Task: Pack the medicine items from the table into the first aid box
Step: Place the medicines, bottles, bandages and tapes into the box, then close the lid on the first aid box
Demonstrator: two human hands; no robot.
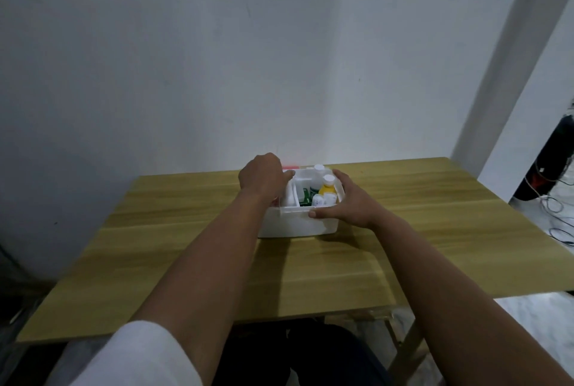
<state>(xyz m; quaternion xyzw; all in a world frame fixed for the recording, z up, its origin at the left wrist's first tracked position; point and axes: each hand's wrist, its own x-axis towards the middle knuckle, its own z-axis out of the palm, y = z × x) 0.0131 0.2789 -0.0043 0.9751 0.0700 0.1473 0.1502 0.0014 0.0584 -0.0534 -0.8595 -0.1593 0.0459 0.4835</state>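
Note:
A white first aid box (298, 225) stands open near the far middle of the wooden table (186, 255). Inside it I see a yellow bottle with a white cap (327, 188), a taller white bottle (318, 172) behind it, small white-capped bottles (323, 199) and something green (306, 196). My right hand (349, 204) grips the box's right rim, thumb on the front edge. My left hand (264, 180) curls over the box's far left side, fingers on the inner white tray edge. A red part (290, 166), perhaps the lid, shows behind my left hand.
A white wall rises straight behind the table. At the right, past the table edge, stand a dark object (549, 165) and loose cables (559, 214) on the floor. My dark-clothed legs are under the table's near edge.

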